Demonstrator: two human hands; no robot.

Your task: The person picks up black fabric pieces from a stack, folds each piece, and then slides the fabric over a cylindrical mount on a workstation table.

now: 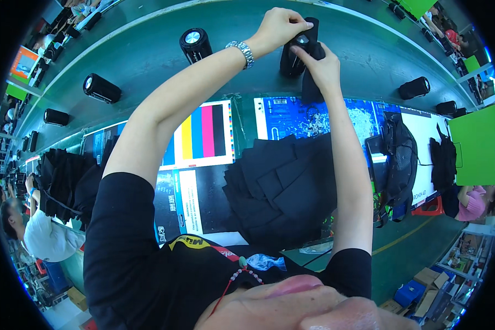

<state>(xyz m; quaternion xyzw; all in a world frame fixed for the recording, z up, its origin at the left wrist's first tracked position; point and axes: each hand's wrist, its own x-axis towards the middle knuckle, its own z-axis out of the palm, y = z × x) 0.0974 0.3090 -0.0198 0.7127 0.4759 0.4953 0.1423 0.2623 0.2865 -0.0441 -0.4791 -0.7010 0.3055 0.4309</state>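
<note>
At the far side of the work surface, both my hands are at a black cylindrical speaker with a round silver end. A dark cloth pouch hangs beside it and reaches up along its side. My left hand, with a metal watch band on the wrist, pinches the upper edge of the cloth. My right hand grips the cloth lower down, thumb near the silver end. Whether the cloth goes around the speaker or only lies against it, I cannot tell. A fanned pile of flat black pouches lies between my arms.
More speakers stand or lie on the green conveyor belt: one upright, another tilted, and one to the right. Printed sheets cover the table. Black mesh bags lie right; a black cloth heap lies left, near a co-worker.
</note>
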